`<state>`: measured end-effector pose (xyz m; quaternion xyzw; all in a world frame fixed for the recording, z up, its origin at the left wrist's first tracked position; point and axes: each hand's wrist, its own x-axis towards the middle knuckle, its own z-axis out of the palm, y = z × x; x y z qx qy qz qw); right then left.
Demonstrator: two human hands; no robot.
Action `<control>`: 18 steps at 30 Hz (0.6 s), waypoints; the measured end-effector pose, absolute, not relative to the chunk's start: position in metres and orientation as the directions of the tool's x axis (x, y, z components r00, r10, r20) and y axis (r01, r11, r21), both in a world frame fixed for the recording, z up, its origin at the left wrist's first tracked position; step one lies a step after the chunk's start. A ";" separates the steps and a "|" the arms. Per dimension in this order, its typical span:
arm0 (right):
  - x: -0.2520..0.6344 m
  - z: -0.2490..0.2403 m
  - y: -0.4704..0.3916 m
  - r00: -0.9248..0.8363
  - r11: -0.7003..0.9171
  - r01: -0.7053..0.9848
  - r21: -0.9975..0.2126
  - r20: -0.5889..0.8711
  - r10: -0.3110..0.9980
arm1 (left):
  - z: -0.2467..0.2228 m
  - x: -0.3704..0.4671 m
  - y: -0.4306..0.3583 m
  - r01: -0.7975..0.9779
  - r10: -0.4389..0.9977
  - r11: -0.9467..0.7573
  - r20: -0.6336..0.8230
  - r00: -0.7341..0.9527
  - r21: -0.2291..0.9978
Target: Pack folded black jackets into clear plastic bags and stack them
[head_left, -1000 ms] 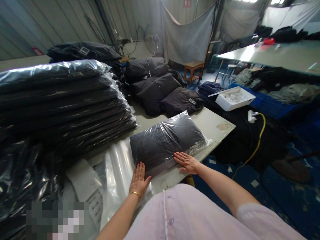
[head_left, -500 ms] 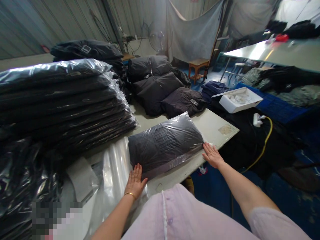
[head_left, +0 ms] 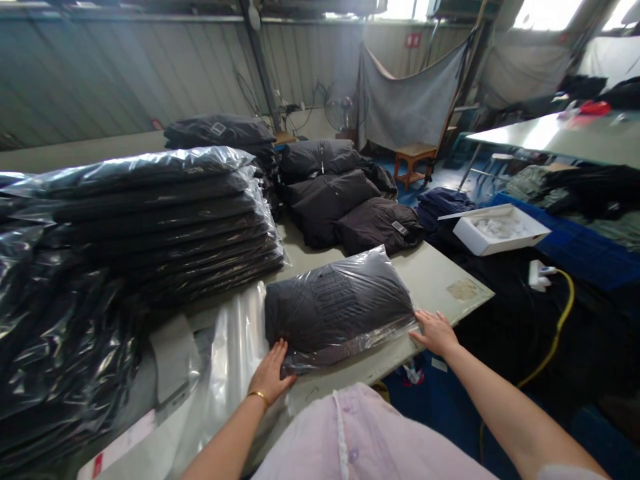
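Note:
A dark folded garment in a clear plastic bag [head_left: 345, 303] lies flat on the pale table [head_left: 445, 267] in front of me. Printed lines show on the bag's upper face. My left hand [head_left: 273, 373] rests at its near left corner, fingers stretched out. At the bag's right end, my right hand [head_left: 434, 331] touches the edge near the near corner, with its fingers extended. Neither hand grips anything. Just left of the bagged garment lie clear empty plastic bags [head_left: 235, 340], partly under my left forearm.
Bagged dark garments form a tall stack [head_left: 200, 227] at left. Unbagged dark garments [head_left: 340, 200] lie behind. A white open box [head_left: 500, 230] stands at right, above a white device with a yellow hose [head_left: 565, 293]. A wooden stool [head_left: 415, 163] is farther back.
The camera view has tilted up and shifted a little left, so everything sits lower and farther right. Both hands stay at the bagged garment's ends; its near plastic edge looks slightly rearranged.

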<state>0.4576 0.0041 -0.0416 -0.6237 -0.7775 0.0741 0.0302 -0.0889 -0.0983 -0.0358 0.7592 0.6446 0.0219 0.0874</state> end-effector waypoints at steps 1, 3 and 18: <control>0.456 -0.040 0.005 -0.222 0.213 0.965 -0.150 -0.043 0.974 | -0.035 -0.088 -0.098 0.975 0.982 -0.152 -0.084 0.167 0.160; 0.452 -0.038 0.006 -0.224 0.217 0.965 -0.143 -0.034 0.974 | -0.035 -0.087 -0.096 0.979 0.981 -0.148 -0.107 0.163 0.141; 0.447 -0.056 0.011 -0.367 0.394 0.915 -0.090 0.226 0.902 | 0.058 -0.069 -0.063 0.913 0.970 0.025 -0.230 0.076 0.406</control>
